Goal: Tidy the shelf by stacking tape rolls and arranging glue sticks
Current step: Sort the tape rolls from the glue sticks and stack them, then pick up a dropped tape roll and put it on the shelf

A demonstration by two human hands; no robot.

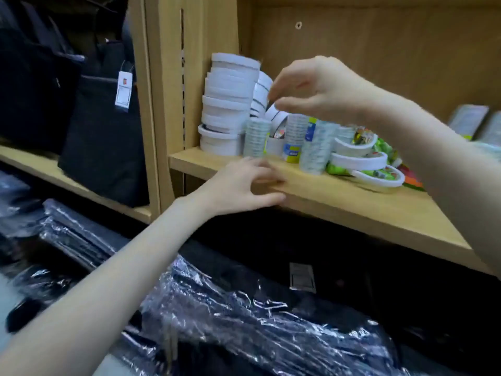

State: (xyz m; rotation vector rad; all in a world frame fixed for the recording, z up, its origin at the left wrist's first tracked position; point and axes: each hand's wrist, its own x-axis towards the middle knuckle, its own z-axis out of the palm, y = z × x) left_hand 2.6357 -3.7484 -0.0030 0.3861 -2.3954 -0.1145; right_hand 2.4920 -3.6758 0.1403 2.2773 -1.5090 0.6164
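Tape rolls [230, 104] stand in a tall white stack at the centre of the frame, hard against the left wall of the wooden shelf [339, 202], with a second, leaning stack [261, 93] just behind it to the right. My right hand [317, 88] hovers above the middle of the row, fingers bent downward with thumb and forefinger close together near a tilted roll [276, 116]; whether they actually pinch it I cannot tell, since the frame is blurred there. My left hand [244, 185] is at the shelf's front edge in the middle of the frame, fingers spread and loosely curled, holding nothing. Along the front of the shelf stand wrapped columns of small clear rolls [256, 138], and beside them a tube with a blue and yellow label [292, 153], which may be a glue stick. To the right, three wider white rolls [357, 160] lie flat and overlapping, and small green and yellow packets [363, 138] sit in their hollows. A dark bag with a price tag [103, 137] hangs at the upper left, and plastic-wrapped dark goods [244, 321] fill the bottom of the frame.
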